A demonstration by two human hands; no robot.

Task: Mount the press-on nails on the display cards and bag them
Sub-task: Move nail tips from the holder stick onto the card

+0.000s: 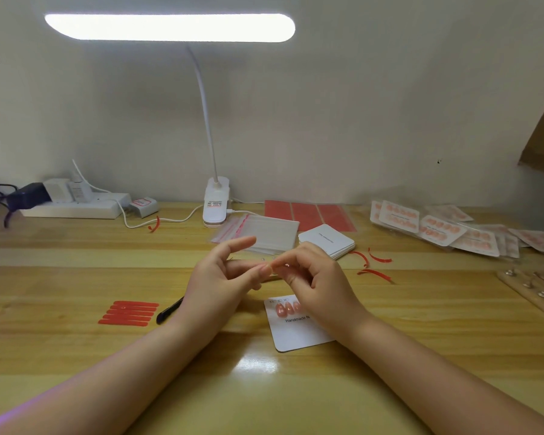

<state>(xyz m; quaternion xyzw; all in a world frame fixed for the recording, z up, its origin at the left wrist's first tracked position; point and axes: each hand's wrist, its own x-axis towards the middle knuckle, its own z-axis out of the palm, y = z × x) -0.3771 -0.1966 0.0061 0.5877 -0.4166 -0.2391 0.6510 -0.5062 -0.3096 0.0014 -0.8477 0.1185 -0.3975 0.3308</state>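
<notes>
A white display card printed "Handmade N" lies on the table in front of me, with pink press-on nails stuck along its top. My right hand hovers over the card's upper right part, its fingers curled. My left hand is beside it, index finger stretched out. The fingertips of both hands meet around a small pale piece, too small to tell what it is. A stack of blank cards and a pile of clear bags lie behind my hands.
Red adhesive strips and a black pen lie at the left. Red sheets and a clip lamp stand at the back, a power strip at back left. Bagged finished cards are piled at right, beside a wooden nail stand.
</notes>
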